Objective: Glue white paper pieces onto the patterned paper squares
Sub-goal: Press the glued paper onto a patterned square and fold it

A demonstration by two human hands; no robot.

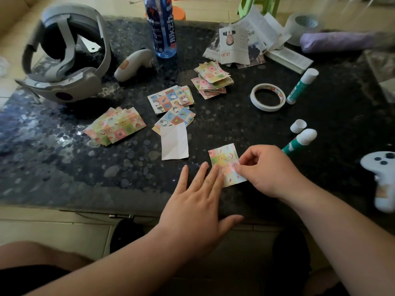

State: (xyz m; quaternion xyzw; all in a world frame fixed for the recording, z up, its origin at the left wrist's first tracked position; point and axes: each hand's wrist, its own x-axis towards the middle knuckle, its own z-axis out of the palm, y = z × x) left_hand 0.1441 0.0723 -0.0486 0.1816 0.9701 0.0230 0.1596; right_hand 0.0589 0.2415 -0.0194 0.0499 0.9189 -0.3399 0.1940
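Observation:
A patterned paper square (224, 161) lies near the front edge of the dark table (64, 167). My left hand (198, 199) rests flat on the table, its straight fingertips touching the square's left edge. My right hand (267, 169) pinches the square's right side with curled fingers. A creased white paper piece (174, 143) lies a little to the left. An uncapped glue stick (299, 141) lies just right of my right hand, its cap (298, 125) beside it.
Stacks of patterned squares (115, 126) (171, 99) (212, 79) lie mid-table. A tape roll (254, 97), a capped glue stick (301, 85), a blue bottle (162, 26), a headset (64, 54), controllers (133, 65) (382, 180) and cut magazine pages (245, 39) surround them.

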